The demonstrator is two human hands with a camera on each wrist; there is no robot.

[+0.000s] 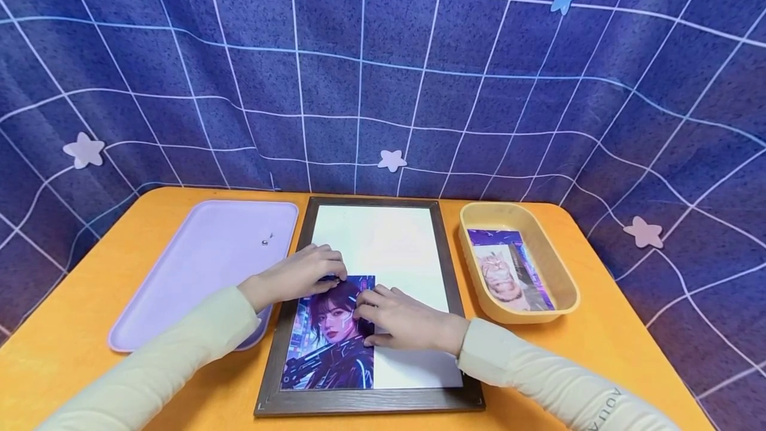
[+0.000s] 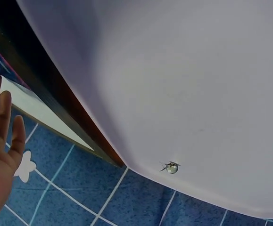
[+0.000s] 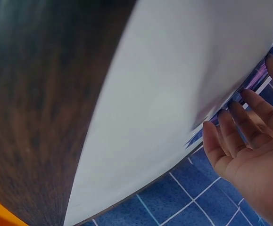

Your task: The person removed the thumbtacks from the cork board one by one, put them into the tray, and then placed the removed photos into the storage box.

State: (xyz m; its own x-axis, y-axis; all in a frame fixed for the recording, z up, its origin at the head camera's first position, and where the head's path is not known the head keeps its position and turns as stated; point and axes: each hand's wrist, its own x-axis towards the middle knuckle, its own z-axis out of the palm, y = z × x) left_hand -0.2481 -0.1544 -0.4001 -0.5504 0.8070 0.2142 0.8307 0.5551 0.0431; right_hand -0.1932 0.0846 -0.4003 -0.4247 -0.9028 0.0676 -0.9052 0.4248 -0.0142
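Observation:
A picture card (image 1: 335,351) of a dark-haired figure in purple and blue lies on the lower left of a white board (image 1: 383,238) inside a dark wooden frame (image 1: 445,251). My left hand (image 1: 308,273) is at the card's upper left, fingers over its top edge; in the left wrist view its fingers (image 2: 3,115) look loosely extended. My right hand (image 1: 407,318) touches the card's right edge with its fingertips. From the right wrist view, the right hand's fingers (image 3: 230,129) are spread along that edge, only slightly bent. Both hands partly cover the card.
Left of the frame lies a lilac tray (image 1: 197,265) with small shiny metal bits (image 1: 265,242) near its far right. On the right stands a yellow basin (image 1: 559,291) holding several cards, a cat picture (image 1: 499,276) among them. A blue grid-patterned curtain (image 1: 335,85) hangs behind the orange table (image 1: 209,391).

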